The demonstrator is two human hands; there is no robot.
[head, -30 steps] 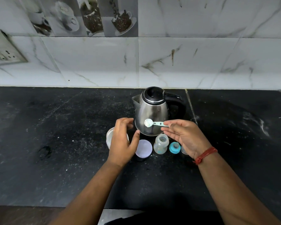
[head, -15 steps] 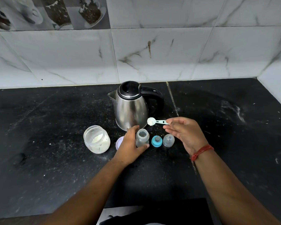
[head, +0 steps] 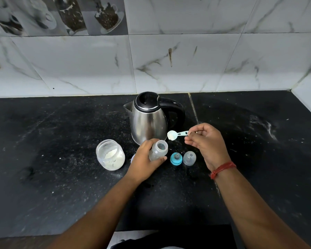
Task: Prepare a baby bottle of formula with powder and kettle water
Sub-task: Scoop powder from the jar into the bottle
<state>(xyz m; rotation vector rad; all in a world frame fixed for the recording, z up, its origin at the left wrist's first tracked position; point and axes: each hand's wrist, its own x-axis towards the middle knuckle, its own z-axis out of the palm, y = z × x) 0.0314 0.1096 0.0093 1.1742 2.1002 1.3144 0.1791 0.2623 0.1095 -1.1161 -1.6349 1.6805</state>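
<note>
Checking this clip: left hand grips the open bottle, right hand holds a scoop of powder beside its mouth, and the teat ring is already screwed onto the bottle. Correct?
Not quite. The head view shows the teat ring standing on the counter beside the clear cap, not on the bottle. The rest holds: the left hand grips the open bottle, and the right hand holds the scoop.

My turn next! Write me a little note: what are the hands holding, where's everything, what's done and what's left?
Left hand grips the open bottle, tilted toward the scoop.
Right hand pinches the scoop, powder in it, beside the bottle's mouth.
Powder jar stands open, left. Teat ring and cap lie beside the bottle. Kettle stands behind, lid shut.
Done: powder scooped.
Left: tip powder in, pour water, screw teat on.
</note>
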